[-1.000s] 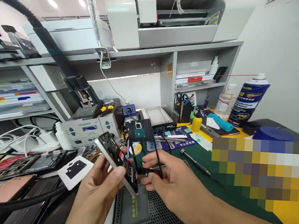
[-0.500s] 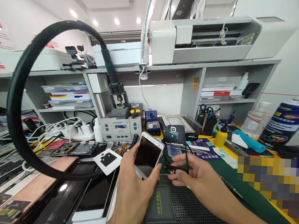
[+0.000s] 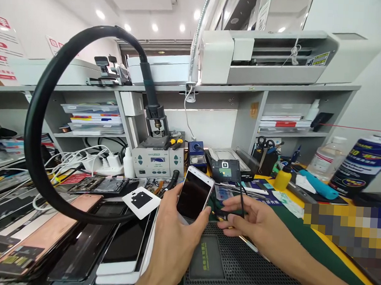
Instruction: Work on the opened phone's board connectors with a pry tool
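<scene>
While left grip (image 3: 171, 238) clamps the white smartphone (image 3: 194, 194), right grip (image 3: 255, 224), pinching the black rear frame (image 3: 226, 172), should press gently

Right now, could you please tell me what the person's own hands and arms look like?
The left hand and right hand are bare: no gloves, rings, watch or wristband show. No sleeve is in view on either arm as far as the picture reaches.
</scene>
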Motion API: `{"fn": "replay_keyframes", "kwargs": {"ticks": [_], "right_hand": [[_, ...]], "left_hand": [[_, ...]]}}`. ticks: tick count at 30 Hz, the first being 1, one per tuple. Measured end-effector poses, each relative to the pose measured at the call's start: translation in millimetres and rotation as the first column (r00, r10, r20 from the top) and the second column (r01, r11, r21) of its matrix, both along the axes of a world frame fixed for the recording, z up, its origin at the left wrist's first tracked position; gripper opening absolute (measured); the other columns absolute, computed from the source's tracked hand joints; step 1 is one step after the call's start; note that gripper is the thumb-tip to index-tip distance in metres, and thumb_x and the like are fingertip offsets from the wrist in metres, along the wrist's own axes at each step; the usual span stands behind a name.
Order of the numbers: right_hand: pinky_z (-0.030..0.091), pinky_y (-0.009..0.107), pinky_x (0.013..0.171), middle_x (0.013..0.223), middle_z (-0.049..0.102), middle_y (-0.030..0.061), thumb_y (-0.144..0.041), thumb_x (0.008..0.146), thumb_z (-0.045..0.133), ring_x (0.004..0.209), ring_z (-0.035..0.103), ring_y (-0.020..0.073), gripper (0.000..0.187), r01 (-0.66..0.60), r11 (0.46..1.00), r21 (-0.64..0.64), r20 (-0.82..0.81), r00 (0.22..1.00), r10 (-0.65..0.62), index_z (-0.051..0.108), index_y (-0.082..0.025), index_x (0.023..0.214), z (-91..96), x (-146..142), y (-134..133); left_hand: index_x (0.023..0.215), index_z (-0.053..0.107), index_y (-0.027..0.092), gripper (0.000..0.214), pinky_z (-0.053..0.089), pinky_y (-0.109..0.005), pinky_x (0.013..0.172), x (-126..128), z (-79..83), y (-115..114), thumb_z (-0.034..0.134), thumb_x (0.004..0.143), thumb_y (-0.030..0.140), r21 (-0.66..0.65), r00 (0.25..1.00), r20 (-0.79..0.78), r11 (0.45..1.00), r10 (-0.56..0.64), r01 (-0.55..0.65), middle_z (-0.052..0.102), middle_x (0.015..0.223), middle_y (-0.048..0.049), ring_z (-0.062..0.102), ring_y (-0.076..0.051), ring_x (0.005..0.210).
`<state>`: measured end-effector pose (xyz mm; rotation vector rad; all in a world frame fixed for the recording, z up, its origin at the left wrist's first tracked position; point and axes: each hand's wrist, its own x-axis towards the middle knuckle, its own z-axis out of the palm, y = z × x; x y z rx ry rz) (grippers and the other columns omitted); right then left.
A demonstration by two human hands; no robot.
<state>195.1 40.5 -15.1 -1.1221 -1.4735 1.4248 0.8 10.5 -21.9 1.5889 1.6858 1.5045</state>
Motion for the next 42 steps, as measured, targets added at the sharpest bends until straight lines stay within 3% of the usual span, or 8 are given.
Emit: {"fn": "replay_keyframes", "kwargs": {"ticks": [9, 16, 26, 35, 42], "right_hand": [[0.065, 0.042, 0.082, 0.107, 0.061, 0.0062, -0.040, 0.082, 0.078, 0.090, 0.078, 0.0272, 0.037, -0.021, 1.000, -0.014, -0.024, 0.999, 0.021, 0.060, -0.018, 0.106, 5.8, -1, -3], [0.065, 0.042, 0.081, 0.111, 0.060, 0.0075, -0.039, 0.084, 0.075, 0.091, 0.078, 0.0271, 0.036, -0.020, 1.000, -0.006, -0.017, 1.000, 0.020, 0.059, -0.017, 0.108, 7.4, 0, -4], [0.065, 0.043, 0.080, 0.107, 0.062, 0.0067, -0.040, 0.082, 0.077, 0.087, 0.078, 0.0263, 0.037, -0.028, 1.000, -0.003, -0.026, 0.999, 0.028, 0.060, -0.017, 0.105, 8.5, -1, -4], [0.065, 0.042, 0.080, 0.108, 0.061, 0.0068, -0.037, 0.084, 0.075, 0.088, 0.078, 0.0259, 0.034, -0.024, 1.000, -0.001, -0.030, 0.999, 0.024, 0.060, -0.017, 0.106, 6.3, 0, -3], [0.066, 0.040, 0.078, 0.109, 0.062, 0.0070, -0.036, 0.085, 0.075, 0.087, 0.078, 0.0251, 0.034, -0.024, 1.000, 0.004, -0.028, 0.999, 0.024, 0.060, -0.017, 0.107, 6.2, 0, -1]], "left_hand": [[0.125, 0.056, 0.023, 0.056, 0.049, -0.047, 0.092, 1, 7.7, -3, 0.074, 0.079, 0.051, -0.038, 0.981, 0.187, 0.997, -0.061, 0.069, 0.066, 0.114, -0.0080, 0.061, -0.029, 0.107], [0.126, 0.056, 0.021, 0.063, 0.045, -0.048, 0.093, 3, 14.0, -6, 0.075, 0.078, 0.056, -0.082, 0.968, 0.248, 0.995, -0.037, 0.059, 0.065, 0.115, -0.0098, 0.060, -0.031, 0.108], [0.122, 0.057, 0.021, 0.059, 0.046, -0.045, 0.093, 4, 18.8, -9, 0.074, 0.077, 0.055, -0.078, 0.962, 0.273, 0.996, -0.022, 0.045, 0.064, 0.115, -0.0092, 0.059, -0.030, 0.107], [0.122, 0.058, 0.019, 0.063, 0.047, -0.048, 0.089, 2, 16.4, -5, 0.075, 0.076, 0.058, -0.092, 0.958, 0.285, 0.995, 0.002, 0.025, 0.066, 0.108, -0.0107, 0.062, -0.032, 0.100], [0.119, 0.057, 0.019, 0.058, 0.045, -0.048, 0.091, 2, 16.1, -6, 0.074, 0.078, 0.057, -0.047, 0.972, 0.234, 0.999, 0.020, -0.009, 0.066, 0.110, -0.0093, 0.062, -0.031, 0.103]]}}
